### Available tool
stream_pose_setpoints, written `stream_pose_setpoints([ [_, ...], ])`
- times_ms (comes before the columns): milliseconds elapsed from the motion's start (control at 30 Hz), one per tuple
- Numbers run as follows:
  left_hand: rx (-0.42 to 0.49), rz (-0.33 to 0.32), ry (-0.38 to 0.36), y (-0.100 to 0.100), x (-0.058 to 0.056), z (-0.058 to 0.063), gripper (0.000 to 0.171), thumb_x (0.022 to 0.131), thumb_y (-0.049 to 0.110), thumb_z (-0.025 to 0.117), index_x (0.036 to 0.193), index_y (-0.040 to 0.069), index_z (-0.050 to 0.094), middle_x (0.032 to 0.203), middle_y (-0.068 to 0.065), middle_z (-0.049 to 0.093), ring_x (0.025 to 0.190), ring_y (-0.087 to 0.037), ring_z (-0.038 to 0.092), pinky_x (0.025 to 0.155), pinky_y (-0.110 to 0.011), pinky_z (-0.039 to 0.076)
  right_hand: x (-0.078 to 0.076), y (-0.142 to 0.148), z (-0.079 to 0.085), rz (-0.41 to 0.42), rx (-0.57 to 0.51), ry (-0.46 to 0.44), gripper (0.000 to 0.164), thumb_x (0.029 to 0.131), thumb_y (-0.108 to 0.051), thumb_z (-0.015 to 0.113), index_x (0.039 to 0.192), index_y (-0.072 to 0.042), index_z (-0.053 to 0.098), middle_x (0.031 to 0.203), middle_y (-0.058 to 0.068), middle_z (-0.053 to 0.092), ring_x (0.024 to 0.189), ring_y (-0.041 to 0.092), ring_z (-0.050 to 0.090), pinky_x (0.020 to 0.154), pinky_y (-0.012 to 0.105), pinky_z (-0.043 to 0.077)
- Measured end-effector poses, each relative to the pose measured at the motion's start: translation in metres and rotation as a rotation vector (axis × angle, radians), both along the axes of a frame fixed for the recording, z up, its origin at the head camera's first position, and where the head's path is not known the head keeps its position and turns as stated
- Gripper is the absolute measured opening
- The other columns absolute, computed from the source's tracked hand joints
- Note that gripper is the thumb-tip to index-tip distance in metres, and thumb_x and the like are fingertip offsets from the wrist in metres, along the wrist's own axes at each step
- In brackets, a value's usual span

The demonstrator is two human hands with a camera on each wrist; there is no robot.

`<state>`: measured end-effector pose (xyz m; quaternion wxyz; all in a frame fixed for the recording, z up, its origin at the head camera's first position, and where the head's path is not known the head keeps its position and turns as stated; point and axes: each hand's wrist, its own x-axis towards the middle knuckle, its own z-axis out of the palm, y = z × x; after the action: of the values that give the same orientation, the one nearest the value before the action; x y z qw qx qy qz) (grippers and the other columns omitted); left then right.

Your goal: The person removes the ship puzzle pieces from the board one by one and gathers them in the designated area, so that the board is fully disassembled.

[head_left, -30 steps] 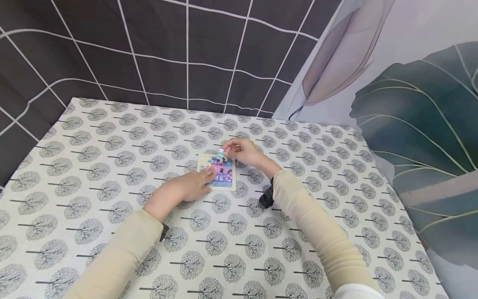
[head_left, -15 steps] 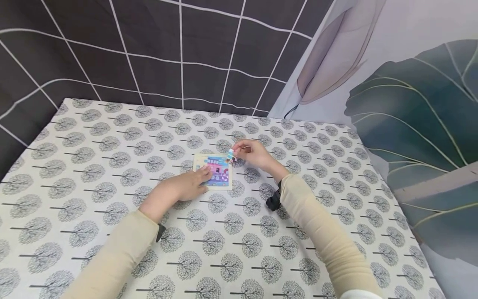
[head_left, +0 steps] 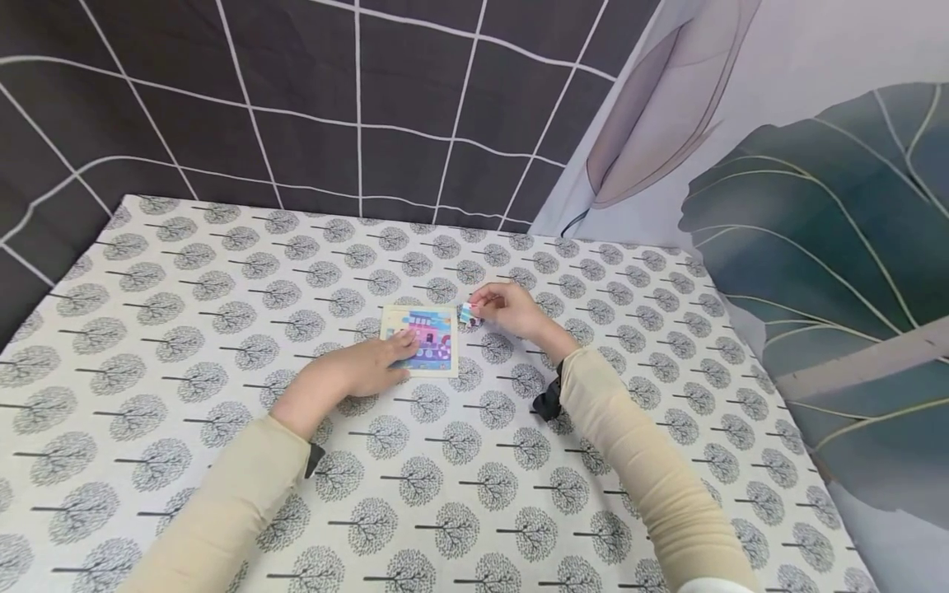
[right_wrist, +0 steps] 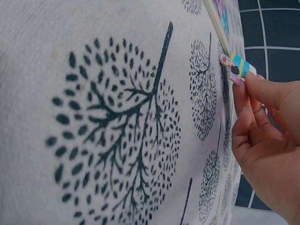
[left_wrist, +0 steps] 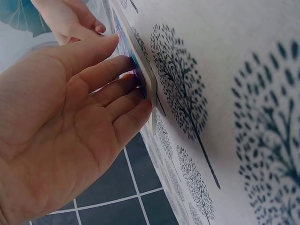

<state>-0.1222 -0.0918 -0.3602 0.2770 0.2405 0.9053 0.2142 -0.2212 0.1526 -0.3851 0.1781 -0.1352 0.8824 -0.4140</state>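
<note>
A small jigsaw puzzle in a pale square frame (head_left: 450,372) lies on the table, with a pink and blue picture. My left hand (head_left: 369,367) rests its fingertips on the puzzle's left part; the left wrist view shows the fingers (left_wrist: 129,119) slightly bent against the board's edge (left_wrist: 151,89). Just right of the frame, my right hand (head_left: 513,310) pinches a jigsaw piece (head_left: 469,314) between thumb and fingers. Blue, yellow and pink patches show on that piece (right_wrist: 240,65) in the right wrist view, where it is tilted, close to the cloth.
A white cloth (head_left: 460,527) printed with grey trees covers the table. Behind stands a dark curtain (head_left: 296,74) with white grid lines. A leaf-patterned hanging (head_left: 815,247) is at the right. Each wrist wears a black strap.
My right hand has lifted the piece off the puzzle's top right area and carried it right, then lowered it beside the frame. The left hand stays on the puzzle; the view shifts slightly.
</note>
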Motion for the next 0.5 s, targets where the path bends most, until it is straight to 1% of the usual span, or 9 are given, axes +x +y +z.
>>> stream_pose_setpoints([
  [67,0.008,0.002,0.001,-0.002,0.001,-0.001,0.052,0.099,0.023,0.041,0.145,0.003,0.028,0.155,-0.014,0.010,0.140,-0.037,0.014,0.114,-0.054,0.011,-0.001,-0.002,-0.002,0.018,0.016,0.009,0.019,0.087,-0.010,0.064,0.105,-0.005,0.066,0.094,0.008,0.063,0.082,0.017,0.057,0.067,0.024,0.051],
  [200,0.021,0.017,0.001,-0.006,0.002,-0.004,0.053,0.098,0.023,0.042,0.145,0.004,0.028,0.155,-0.013,0.010,0.140,-0.037,0.014,0.114,-0.055,0.011,-0.002,-0.006,-0.006,0.039,0.057,0.026,0.020,0.088,-0.012,0.063,0.107,-0.006,0.066,0.094,0.008,0.064,0.083,0.017,0.057,0.071,0.025,0.051],
  [300,0.022,0.024,0.014,-0.007,0.004,-0.007,0.053,0.098,0.023,0.042,0.145,0.003,0.027,0.155,-0.013,0.009,0.141,-0.036,0.013,0.114,-0.054,0.011,-0.002,-0.009,-0.010,0.042,0.083,0.062,0.020,0.088,-0.014,0.064,0.107,-0.006,0.067,0.092,0.007,0.065,0.082,0.017,0.056,0.072,0.025,0.050],
  [400,0.003,0.000,0.045,-0.007,0.005,-0.007,0.055,0.098,0.021,0.043,0.146,0.002,0.025,0.155,-0.013,0.009,0.141,-0.034,0.013,0.115,-0.051,0.012,0.000,-0.009,-0.014,0.043,0.094,0.134,0.020,0.088,-0.012,0.064,0.106,-0.005,0.068,0.089,0.007,0.064,0.079,0.017,0.055,0.069,0.024,0.049],
  [500,-0.023,-0.042,0.075,-0.004,0.005,-0.006,0.056,0.098,0.021,0.043,0.146,0.001,0.022,0.155,-0.014,0.008,0.142,-0.032,0.012,0.115,-0.048,0.014,0.005,-0.006,-0.015,0.025,0.114,0.201,0.019,0.087,-0.012,0.065,0.104,-0.004,0.069,0.088,0.007,0.062,0.076,0.016,0.054,0.066,0.023,0.049],
])
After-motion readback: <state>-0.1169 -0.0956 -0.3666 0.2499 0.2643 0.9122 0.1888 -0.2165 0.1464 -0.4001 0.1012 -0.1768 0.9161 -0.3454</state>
